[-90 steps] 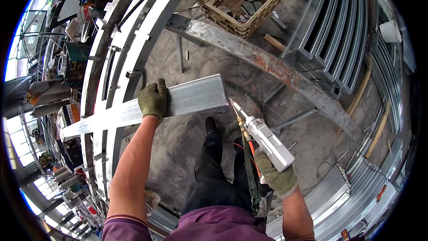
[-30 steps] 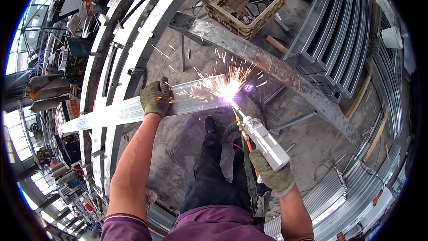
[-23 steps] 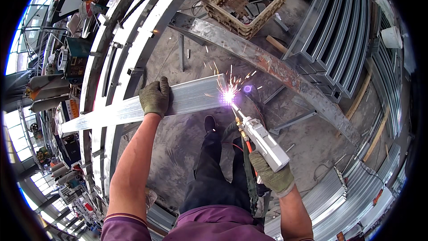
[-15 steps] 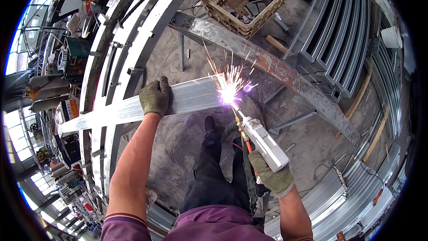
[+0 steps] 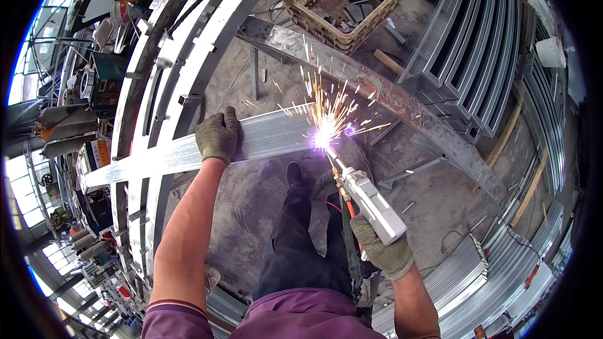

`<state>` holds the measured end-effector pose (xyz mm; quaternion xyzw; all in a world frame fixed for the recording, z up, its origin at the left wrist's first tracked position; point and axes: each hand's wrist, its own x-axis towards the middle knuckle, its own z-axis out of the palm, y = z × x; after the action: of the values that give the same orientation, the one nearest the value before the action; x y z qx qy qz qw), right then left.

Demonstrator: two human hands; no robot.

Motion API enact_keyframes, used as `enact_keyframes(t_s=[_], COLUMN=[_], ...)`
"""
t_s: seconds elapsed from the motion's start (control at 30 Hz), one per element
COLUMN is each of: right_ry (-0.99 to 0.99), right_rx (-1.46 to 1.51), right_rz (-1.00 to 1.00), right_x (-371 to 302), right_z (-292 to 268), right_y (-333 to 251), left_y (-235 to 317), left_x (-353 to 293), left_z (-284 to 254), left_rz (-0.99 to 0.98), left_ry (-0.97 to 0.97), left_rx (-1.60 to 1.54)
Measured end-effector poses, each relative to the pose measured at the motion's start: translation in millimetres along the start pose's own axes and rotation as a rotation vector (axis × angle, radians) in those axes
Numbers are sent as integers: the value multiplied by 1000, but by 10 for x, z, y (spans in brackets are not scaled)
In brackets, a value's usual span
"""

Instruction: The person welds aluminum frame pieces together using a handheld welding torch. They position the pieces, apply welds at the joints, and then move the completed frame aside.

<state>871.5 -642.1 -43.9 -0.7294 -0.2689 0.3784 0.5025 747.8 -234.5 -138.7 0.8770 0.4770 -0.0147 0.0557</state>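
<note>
Markings on the orange-and-white box (image 5: pixel 101 152) at far left are too small to read. The left arm reaches forward, nearly straight; its gloved left hand (image 5: pixel 217 137) is closed over the bar (image 5: pixel 273 135), back upward, fingers over the far edge, their tips hidden. The bar lies across the pale beams (image 5: pixel 204 56), its right end jutting out above the floor (image 5: pixel 248 213). The right hand (image 5: pixel 383 248), gloved, is wrapped round the torch (image 5: pixel 375 205), which slants forward and left, sparks (image 5: pixel 328 116) bursting where its nozzle meets the bar's end.
</note>
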Motion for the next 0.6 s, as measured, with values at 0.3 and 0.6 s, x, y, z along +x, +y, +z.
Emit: enact_keyframes(t_s=[0.3, 0.6], right_ry=[23, 20], right_rx=[55, -9], right_rz=[80, -55], right_x=[-27, -115], right_z=[10, 32], right_y=[-76, 43], left_y=[-15, -3], left_x=[-4, -2], left_z=[24, 22], left_rz=[10, 9], left_ry=[21, 10], left_rx=[2, -12])
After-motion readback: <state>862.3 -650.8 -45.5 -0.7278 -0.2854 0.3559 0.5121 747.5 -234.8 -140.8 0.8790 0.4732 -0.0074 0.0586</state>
